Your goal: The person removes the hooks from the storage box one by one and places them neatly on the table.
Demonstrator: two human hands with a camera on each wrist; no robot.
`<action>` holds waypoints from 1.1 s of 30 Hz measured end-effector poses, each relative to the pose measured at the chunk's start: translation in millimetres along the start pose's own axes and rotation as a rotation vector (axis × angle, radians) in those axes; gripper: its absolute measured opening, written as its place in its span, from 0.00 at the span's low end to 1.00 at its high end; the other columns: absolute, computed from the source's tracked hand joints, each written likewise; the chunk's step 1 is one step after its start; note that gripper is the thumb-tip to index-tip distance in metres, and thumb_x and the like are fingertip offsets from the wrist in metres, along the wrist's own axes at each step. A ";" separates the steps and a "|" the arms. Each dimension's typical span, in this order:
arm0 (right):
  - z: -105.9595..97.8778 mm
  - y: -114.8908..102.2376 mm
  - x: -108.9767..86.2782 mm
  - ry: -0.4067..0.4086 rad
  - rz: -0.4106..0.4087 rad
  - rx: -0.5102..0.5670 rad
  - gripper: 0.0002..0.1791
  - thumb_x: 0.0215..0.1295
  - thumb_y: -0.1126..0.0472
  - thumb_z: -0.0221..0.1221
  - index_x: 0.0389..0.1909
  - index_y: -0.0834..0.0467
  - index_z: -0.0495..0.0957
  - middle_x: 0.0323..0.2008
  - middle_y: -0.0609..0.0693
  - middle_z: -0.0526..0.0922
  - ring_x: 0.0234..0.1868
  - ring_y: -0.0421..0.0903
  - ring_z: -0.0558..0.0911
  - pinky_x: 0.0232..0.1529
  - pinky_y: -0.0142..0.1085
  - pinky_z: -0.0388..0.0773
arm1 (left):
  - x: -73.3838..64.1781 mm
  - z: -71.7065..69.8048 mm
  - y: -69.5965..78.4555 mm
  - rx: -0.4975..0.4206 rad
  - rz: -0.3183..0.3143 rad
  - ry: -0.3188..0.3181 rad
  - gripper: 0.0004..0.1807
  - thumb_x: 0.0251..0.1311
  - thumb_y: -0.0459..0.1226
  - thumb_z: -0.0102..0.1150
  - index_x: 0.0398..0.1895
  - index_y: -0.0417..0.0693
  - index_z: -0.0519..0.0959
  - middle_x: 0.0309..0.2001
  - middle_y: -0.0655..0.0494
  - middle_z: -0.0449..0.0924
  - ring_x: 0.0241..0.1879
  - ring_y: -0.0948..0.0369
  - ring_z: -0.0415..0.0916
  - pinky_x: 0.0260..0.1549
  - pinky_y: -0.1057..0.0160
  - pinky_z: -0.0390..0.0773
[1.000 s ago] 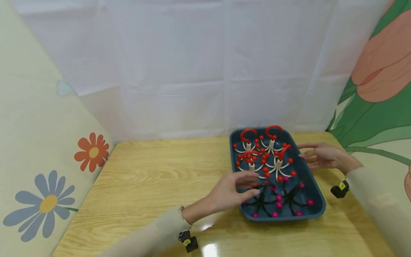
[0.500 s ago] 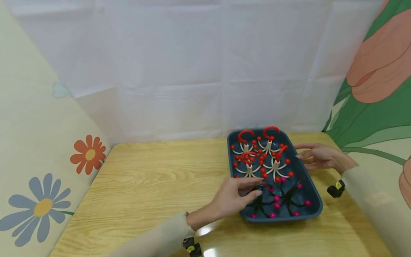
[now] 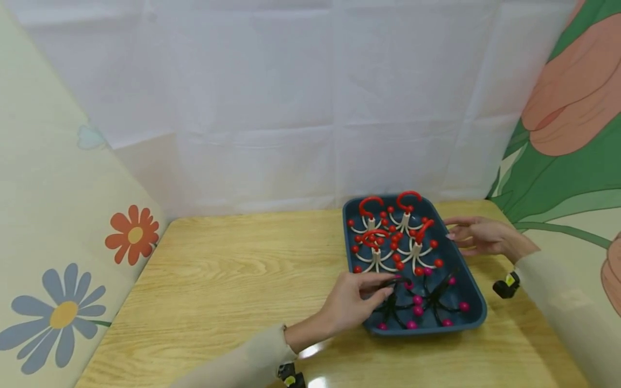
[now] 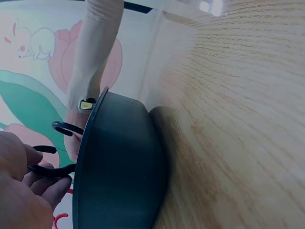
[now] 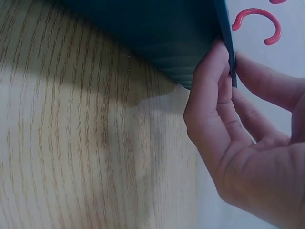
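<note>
A dark blue tray point(image 3: 423, 332) stands on the right part of the table. My left hand point(image 3: 345, 303) reaches over its near-left side and pinches the curved top of a black hook hanger with magenta ball tips point(image 3: 391, 310). In the left wrist view, this black hook point(image 4: 56, 171) lies between thumb and fingers. Beside it in the tray is another black hook hanger point(image 3: 438, 295). On the tray's right rim, my right hand point(image 3: 485, 237) holds the edge between thumb and fingers, as the right wrist view shows at the tray wall point(image 5: 162, 38).
Several white hook hangers with red hooks and red ball tips point(image 3: 375, 256) fill the far part of the tray. Around it is the wood-grain table point(image 3: 242, 269). A white sheet point(image 3: 257, 108) hangs behind, and painted walls flank both sides.
My left hand has moved down slightly and closed its fingers on the black hook hanger's top. The right hand stays at the tray rim. The whole view has shifted a little.
</note>
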State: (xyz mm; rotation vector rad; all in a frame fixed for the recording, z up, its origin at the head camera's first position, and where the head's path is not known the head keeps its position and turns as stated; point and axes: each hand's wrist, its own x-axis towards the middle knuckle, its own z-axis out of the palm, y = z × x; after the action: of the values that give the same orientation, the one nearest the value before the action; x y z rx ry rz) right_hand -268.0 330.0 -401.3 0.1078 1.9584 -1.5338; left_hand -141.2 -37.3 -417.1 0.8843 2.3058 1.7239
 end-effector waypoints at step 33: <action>-1.5 2.1 2.3 0.015 0.005 -0.005 0.41 0.78 0.60 0.59 0.85 0.55 0.50 0.47 0.38 0.83 0.46 0.37 0.87 0.49 0.38 0.86 | 1.0 -2.4 4.0 0.059 0.037 0.044 0.14 0.70 0.34 0.67 0.56 0.47 0.89 0.47 0.48 0.92 0.24 0.74 0.75 0.23 0.77 0.71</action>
State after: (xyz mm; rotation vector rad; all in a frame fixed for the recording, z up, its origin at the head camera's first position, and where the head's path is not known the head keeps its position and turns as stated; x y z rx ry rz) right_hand -269.5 331.3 -404.1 0.1217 1.9724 -1.5288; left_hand -141.6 -38.0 -412.4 0.9145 2.3949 1.7146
